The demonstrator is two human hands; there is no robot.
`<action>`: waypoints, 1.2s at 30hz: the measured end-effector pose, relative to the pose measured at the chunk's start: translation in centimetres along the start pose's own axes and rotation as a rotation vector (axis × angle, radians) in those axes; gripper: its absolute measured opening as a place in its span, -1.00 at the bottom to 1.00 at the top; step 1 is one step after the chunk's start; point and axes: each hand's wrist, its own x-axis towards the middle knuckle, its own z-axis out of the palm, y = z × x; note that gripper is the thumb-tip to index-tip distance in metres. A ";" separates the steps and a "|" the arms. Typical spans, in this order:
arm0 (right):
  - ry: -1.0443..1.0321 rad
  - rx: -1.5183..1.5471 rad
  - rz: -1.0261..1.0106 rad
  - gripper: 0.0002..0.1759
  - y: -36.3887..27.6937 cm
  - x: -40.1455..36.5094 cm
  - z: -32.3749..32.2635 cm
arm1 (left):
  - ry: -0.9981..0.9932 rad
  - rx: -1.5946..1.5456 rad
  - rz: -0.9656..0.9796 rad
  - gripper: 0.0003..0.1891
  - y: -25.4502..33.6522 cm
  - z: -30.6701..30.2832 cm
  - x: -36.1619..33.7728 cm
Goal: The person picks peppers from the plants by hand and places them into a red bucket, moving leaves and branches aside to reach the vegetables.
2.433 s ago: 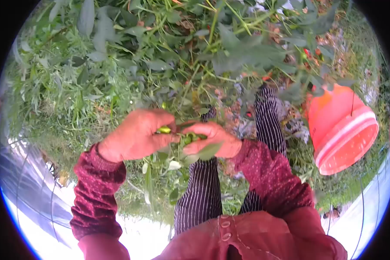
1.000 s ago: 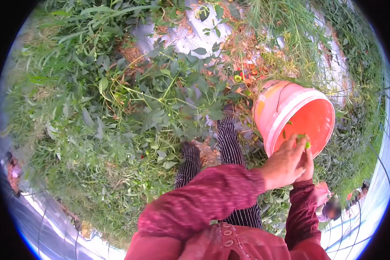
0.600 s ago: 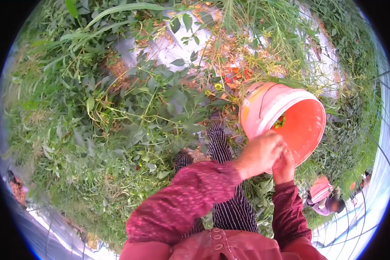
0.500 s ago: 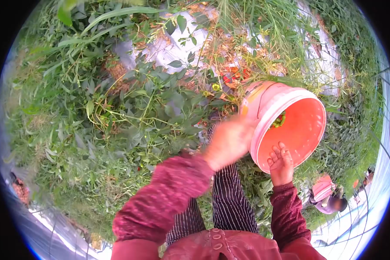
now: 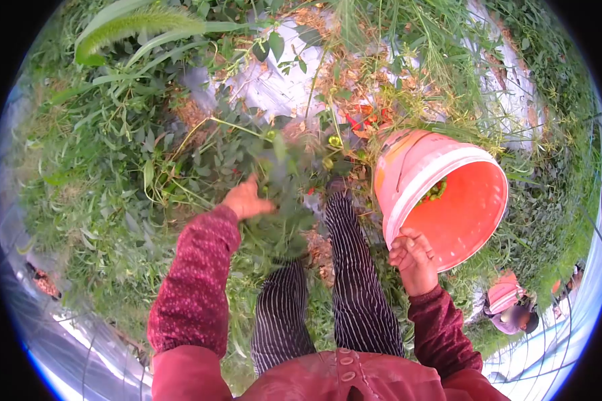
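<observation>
My left hand (image 5: pixel 246 200) is among the leafy pepper plants (image 5: pixel 274 180), thumb and forefinger apart. Leaves beside it are blurred, and its other fingers are partly hidden. At the near rim of a pink-orange bucket (image 5: pixel 461 220), my right hand (image 5: pixel 416 259) has its fingers curled over the edge. The bucket is tilted with its mouth towards me. A few green peppers (image 5: pixel 435 191) lie deep inside it. Green peppers (image 5: pixel 334 141) also show low on the plants, left of the bucket.
Red peppers (image 5: pixel 364 119) lie on the ground behind the bucket. Pale plastic sheeting (image 5: pixel 274 80) shows between weeds and dry litter. A seed-headed grass stalk (image 5: pixel 140 27) hangs at the upper left. Another person (image 5: pixel 515 317) is at lower right beside a pink bucket (image 5: pixel 504 292).
My left hand has moved left from beside the bucket into the plants, stirring the leaves. My right hand has shifted slightly left, its fingers curling at the rim.
</observation>
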 end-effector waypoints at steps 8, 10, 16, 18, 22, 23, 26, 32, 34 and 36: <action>-0.116 -0.401 -0.040 -0.70 1.8 -1.0 2.7 | 0.236 0.567 0.322 -0.52 -10.6 9.0 -8.7; -0.148 -0.435 -0.010 -0.72 3.7 -1.0 3.7 | 0.202 0.603 0.341 -0.57 -13.0 10.3 -10.6; -0.271 -0.532 0.079 -0.73 9.9 1.1 8.2 | 0.215 0.640 0.501 -0.57 -18.9 12.2 -12.3; -0.289 -0.621 0.052 -0.76 12.1 2.5 9.9 | 0.239 0.627 0.533 -0.65 -18.7 12.2 -12.6; -0.567 -1.066 -0.184 -0.77 16.6 6.6 15.0 | 0.274 0.608 0.585 -0.70 -18.6 12.6 -12.9; -0.638 -1.235 -0.323 -0.74 17.6 7.6 16.6 | 0.279 0.579 0.603 -0.70 -18.4 12.6 -13.1; -0.774 -1.561 -0.616 -0.70 22.2 10.9 19.3 | 0.276 0.530 0.613 -0.71 -18.3 12.6 -13.3; -0.927 -2.014 -0.474 -0.77 26.0 11.5 19.3 | 0.297 0.484 0.664 -0.70 -18.2 12.6 -13.2; -0.827 -2.012 -0.213 -0.77 24.8 9.9 19.1 | 0.318 0.483 0.696 -0.69 -18.2 13.0 -12.9; -0.831 -1.951 -0.278 -0.75 24.5 8.8 16.6 | 0.314 0.482 0.735 -0.68 -17.8 13.2 -12.6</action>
